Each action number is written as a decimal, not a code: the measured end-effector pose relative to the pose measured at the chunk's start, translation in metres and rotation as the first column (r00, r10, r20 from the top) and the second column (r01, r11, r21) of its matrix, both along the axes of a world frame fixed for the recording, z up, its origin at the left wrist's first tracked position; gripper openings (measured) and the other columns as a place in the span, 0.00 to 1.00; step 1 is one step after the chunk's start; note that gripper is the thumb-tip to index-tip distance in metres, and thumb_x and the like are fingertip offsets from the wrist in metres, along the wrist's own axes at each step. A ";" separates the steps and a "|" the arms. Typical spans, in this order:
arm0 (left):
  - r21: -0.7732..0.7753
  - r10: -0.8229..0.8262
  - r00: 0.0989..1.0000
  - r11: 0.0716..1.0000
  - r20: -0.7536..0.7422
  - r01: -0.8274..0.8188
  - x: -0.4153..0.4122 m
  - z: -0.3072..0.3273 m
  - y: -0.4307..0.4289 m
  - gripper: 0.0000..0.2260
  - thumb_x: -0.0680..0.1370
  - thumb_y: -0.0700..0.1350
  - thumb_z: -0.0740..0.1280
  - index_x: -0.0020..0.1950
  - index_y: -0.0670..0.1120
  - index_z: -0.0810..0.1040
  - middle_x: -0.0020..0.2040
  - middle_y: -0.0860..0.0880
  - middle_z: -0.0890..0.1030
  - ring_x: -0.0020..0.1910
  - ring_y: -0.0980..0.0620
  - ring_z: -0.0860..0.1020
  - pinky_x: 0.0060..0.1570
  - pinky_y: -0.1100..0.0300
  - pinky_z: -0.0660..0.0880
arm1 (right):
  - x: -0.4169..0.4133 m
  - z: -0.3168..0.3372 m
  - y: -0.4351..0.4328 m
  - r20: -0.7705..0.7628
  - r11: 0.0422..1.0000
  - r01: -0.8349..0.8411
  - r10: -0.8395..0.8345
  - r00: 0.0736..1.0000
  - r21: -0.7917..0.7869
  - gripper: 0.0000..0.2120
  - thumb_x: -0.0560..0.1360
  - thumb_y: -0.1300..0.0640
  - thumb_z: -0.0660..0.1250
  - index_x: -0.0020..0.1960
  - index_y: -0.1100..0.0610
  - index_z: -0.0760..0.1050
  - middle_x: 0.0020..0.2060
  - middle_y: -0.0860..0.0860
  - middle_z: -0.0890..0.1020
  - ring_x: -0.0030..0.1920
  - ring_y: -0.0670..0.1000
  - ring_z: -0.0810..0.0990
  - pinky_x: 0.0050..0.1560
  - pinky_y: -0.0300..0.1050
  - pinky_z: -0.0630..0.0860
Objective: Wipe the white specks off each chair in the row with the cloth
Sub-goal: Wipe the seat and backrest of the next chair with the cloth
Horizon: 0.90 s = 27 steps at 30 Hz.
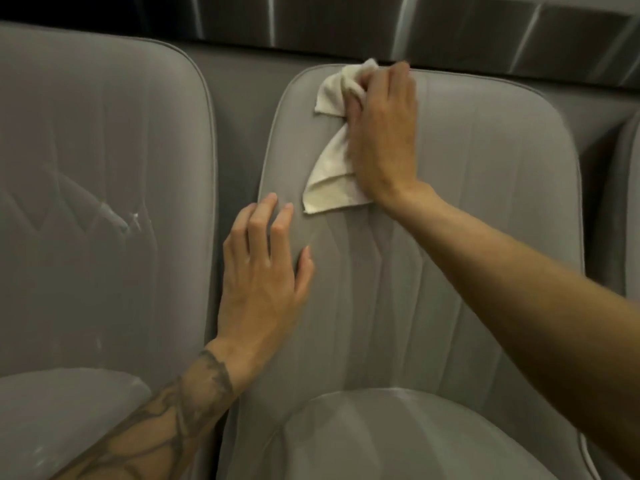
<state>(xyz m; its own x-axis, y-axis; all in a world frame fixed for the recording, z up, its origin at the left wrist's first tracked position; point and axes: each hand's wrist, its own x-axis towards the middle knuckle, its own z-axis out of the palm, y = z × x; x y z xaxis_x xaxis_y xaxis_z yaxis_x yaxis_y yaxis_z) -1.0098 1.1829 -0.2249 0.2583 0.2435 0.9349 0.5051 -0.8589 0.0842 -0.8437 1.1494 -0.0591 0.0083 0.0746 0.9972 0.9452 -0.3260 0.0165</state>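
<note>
The right hand (382, 133) grips the one white cloth (332, 168), fingers curled over its bunched upper end, and presses it against the top of the middle chair (450, 237) backrest. The cloth's loose tail hangs down the grey upholstery beside the wrist. The left hand (263, 282) lies flat on the same backrest near its left edge, fingers spread and holding nothing, just below the cloth's lower corner.

Three grey chairs show in the row: the middle one, a left chair (86, 150), and a sliver of a third chair (632, 202) at the right edge. White specks (133, 220) mark the left chair's backrest, with faint smears lower on it. A metal wall panel (485, 29) runs behind the row.
</note>
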 end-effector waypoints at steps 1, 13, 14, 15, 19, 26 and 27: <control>-0.010 -0.014 1.000 1.000 0.000 0.014 0.000 0.000 0.000 0.25 0.82 0.47 0.66 0.76 0.39 0.68 0.75 0.37 0.68 0.73 0.34 0.68 0.72 0.41 0.67 | -0.008 -0.015 0.001 0.005 0.999 -0.043 0.043 0.999 -0.025 0.11 0.79 0.55 0.61 0.54 0.62 0.75 0.51 0.61 0.76 0.50 0.61 0.74 0.51 0.54 0.72; 0.056 0.068 0.980 0.997 -0.187 -0.059 -0.061 0.007 0.042 0.26 0.85 0.54 0.57 0.79 0.43 0.67 0.79 0.42 0.67 0.80 0.42 0.63 0.79 0.38 0.55 | -0.009 0.033 0.010 -0.004 0.997 0.028 -0.028 1.000 -0.073 0.13 0.81 0.55 0.59 0.55 0.63 0.74 0.54 0.61 0.75 0.51 0.60 0.74 0.52 0.55 0.73; 0.046 0.064 0.981 0.997 -0.185 -0.057 -0.060 0.005 0.043 0.25 0.85 0.54 0.55 0.79 0.43 0.68 0.79 0.42 0.67 0.81 0.43 0.61 0.79 0.38 0.54 | -0.015 0.027 0.013 -0.023 0.998 0.009 -0.010 1.000 -0.065 0.12 0.80 0.55 0.59 0.55 0.63 0.75 0.54 0.61 0.75 0.51 0.59 0.74 0.53 0.54 0.73; 0.043 0.059 0.982 0.998 -0.182 -0.052 -0.058 0.002 0.042 0.24 0.85 0.54 0.55 0.78 0.43 0.69 0.79 0.43 0.68 0.82 0.43 0.61 0.79 0.37 0.54 | -0.024 0.011 0.012 -0.010 0.995 -0.038 0.037 0.999 -0.089 0.11 0.80 0.56 0.60 0.55 0.62 0.75 0.53 0.61 0.75 0.51 0.60 0.74 0.53 0.54 0.72; 0.038 0.053 0.989 0.998 -0.137 -0.048 -0.052 -0.003 0.042 0.22 0.86 0.51 0.54 0.76 0.43 0.71 0.78 0.44 0.70 0.82 0.43 0.61 0.79 0.36 0.54 | -0.058 -0.084 -0.016 0.127 0.888 -0.222 0.294 0.947 -0.402 0.09 0.81 0.57 0.63 0.53 0.64 0.75 0.49 0.61 0.75 0.48 0.60 0.73 0.50 0.53 0.71; 0.012 -0.017 0.996 1.000 -0.090 0.018 -0.053 -0.004 0.043 0.23 0.87 0.51 0.49 0.76 0.44 0.73 0.79 0.44 0.69 0.82 0.45 0.61 0.80 0.39 0.53 | -0.034 0.027 0.023 0.055 0.991 -0.043 0.050 0.997 -0.125 0.11 0.80 0.55 0.61 0.55 0.62 0.74 0.54 0.60 0.75 0.51 0.59 0.74 0.52 0.52 0.73; 0.008 -0.023 0.997 1.000 -0.078 0.024 -0.053 -0.005 0.043 0.23 0.87 0.51 0.50 0.77 0.44 0.72 0.80 0.44 0.67 0.82 0.45 0.61 0.80 0.39 0.53 | -0.037 0.026 0.028 0.028 0.994 -0.051 0.055 0.998 -0.100 0.11 0.79 0.55 0.62 0.55 0.62 0.74 0.54 0.60 0.75 0.52 0.59 0.74 0.52 0.52 0.73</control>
<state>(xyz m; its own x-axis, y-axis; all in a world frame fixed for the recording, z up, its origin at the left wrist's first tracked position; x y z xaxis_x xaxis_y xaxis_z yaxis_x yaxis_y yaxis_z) -1.0631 1.2256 -0.2297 0.3363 0.2279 0.9138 0.4897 -0.8711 0.0371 -0.8807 1.1778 -0.0329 -0.0290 0.1722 0.9846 0.9597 -0.2708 0.0756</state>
